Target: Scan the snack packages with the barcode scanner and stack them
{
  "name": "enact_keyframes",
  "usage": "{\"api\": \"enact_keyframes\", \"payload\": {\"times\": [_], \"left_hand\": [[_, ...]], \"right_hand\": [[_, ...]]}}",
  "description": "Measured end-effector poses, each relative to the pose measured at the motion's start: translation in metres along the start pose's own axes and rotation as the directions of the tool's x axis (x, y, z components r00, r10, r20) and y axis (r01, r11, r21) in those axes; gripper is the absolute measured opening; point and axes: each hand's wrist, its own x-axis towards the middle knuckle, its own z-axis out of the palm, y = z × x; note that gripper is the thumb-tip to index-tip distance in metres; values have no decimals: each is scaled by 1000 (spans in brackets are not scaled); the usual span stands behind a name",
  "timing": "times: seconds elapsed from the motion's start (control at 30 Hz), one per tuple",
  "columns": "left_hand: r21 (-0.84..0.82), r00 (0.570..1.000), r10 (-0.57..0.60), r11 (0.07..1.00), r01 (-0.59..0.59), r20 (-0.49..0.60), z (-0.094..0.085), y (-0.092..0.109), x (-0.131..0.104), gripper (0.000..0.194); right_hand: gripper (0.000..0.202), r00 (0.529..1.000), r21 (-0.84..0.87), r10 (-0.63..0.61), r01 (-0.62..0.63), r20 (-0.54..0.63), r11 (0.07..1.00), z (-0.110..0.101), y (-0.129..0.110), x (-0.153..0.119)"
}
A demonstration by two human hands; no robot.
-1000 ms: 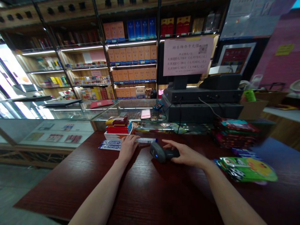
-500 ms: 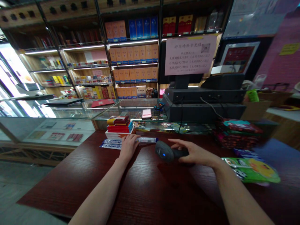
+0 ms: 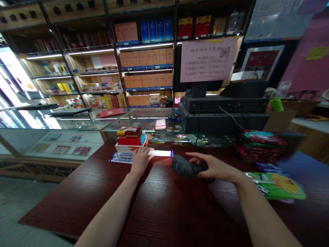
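Note:
My right hand (image 3: 209,165) is closed round the handle of a black barcode scanner (image 3: 182,166), its head turned left over the dark wooden counter (image 3: 159,202). White light from it falls on a slim white-and-blue packet (image 3: 162,153), with a reddish glow on the wood below. My left hand (image 3: 141,159) grips the near end of that packet, holding it against the counter. Two similar silver-and-blue packets (image 3: 121,157) lie flat just left of this hand. Behind it rises a stack of red and yellow packs (image 3: 131,136) on a white box.
A green pouch with a yellow animal (image 3: 282,185) lies right of my right forearm. Beyond it stand dark red packages (image 3: 260,145). A black cash register (image 3: 223,113) with a pink paper sign (image 3: 208,61) stands behind, beside a glass display case (image 3: 138,118).
The scanner's light has come on and brightens the packet; its blue indicator no longer shows. Both hands have stayed nearly still, with the scanner shifted very slightly right.

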Motion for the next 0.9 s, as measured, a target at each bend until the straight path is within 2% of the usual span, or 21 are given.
{"api": "enact_keyframes", "payload": {"times": [0.27,0.43,0.7,0.9], "left_hand": [[-20,1000,12,1000,-12,9,-5,3,-1,30],[-26,1000,8,1000,-8,16,-5,3,0,31],[-20,1000,11,1000,-11,15,-6,4,0,31],[-22,999,29,999,-29,24,-4,4,0,32]], "right_hand": [[86,999,6,1,-1,44,1000,5,5,5],[86,998,36,-13,11,59,999,17,13,15],[89,997,-6,-59,59,57,998,35,29,29],[88,997,-39,-44,47,66,998,36,20,26]]}}
